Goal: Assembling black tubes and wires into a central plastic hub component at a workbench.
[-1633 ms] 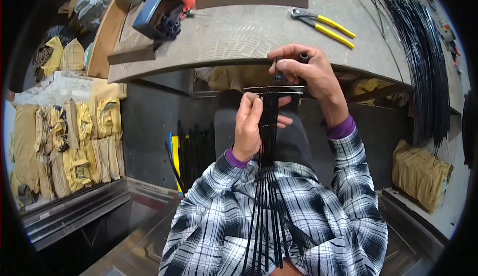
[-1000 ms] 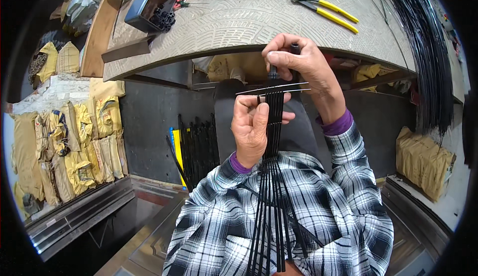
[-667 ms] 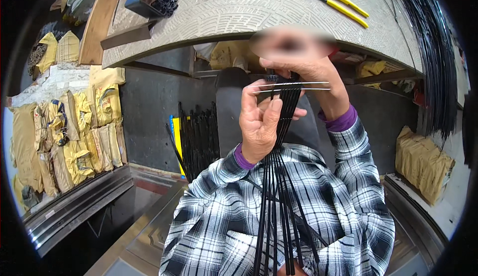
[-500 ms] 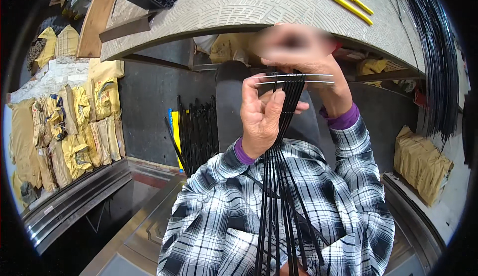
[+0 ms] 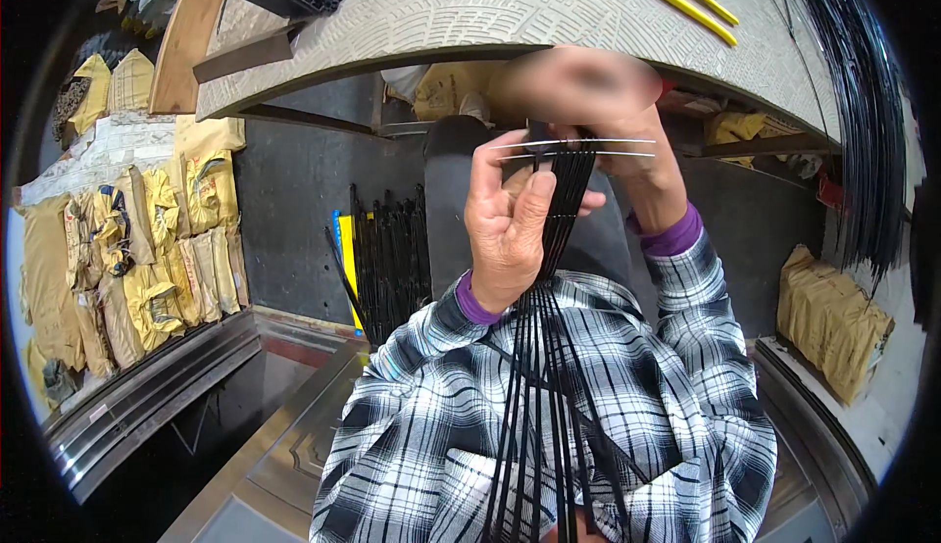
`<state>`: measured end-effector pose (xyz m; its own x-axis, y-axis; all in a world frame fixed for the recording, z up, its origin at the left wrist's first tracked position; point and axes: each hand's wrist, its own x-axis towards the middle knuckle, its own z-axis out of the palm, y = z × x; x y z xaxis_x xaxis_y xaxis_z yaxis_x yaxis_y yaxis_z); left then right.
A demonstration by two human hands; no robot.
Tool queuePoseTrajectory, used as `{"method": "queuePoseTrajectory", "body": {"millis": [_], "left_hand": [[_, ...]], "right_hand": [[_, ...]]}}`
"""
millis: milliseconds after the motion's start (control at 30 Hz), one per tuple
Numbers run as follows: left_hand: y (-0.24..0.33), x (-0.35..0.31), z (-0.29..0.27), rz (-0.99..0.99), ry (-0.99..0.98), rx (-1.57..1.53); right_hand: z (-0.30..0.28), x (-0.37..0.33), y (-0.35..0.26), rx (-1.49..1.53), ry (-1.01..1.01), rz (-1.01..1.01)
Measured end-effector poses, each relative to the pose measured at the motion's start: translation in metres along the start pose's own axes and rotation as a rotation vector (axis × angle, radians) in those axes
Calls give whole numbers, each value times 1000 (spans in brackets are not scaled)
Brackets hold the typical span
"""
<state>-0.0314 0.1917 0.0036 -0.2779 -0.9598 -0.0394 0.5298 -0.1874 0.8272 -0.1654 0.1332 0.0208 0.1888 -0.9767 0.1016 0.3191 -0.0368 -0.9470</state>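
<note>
The left hand (image 5: pixel 505 234) pinches the strips (image 5: pixel 566 215) over the lap (image 5: pixel 600 239); the right hand (image 5: pixel 598 102) is blurred, its grip unclear. Handling the strips' tops seems underway; the next move likely calls for steady rods (image 5: pixel 627 141).

The table (image 5: pixel 441 24) is brightly lit, with shadow beneath it. A smeared oval blurs the right hand (image 5: pixel 598 97) at the table's near edge, which fisheye distortion bows.
</note>
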Motion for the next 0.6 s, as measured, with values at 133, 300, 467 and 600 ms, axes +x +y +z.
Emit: {"method": "queuePoseTrajectory", "body": {"millis": [133,300,467,600], "left_hand": [[-4,7,0,42,48,-29],[-8,2,-11,157,124,132],[-9,1,-9,203,157,138],[-1,0,-1,248,183,132]], "right_hand": [[-5,-15,36,371,221,-138],[26,-45,21,-40,363,-112],[28,-47,32,215,418,-173],[40,-43,25,107,485,-142]]}}
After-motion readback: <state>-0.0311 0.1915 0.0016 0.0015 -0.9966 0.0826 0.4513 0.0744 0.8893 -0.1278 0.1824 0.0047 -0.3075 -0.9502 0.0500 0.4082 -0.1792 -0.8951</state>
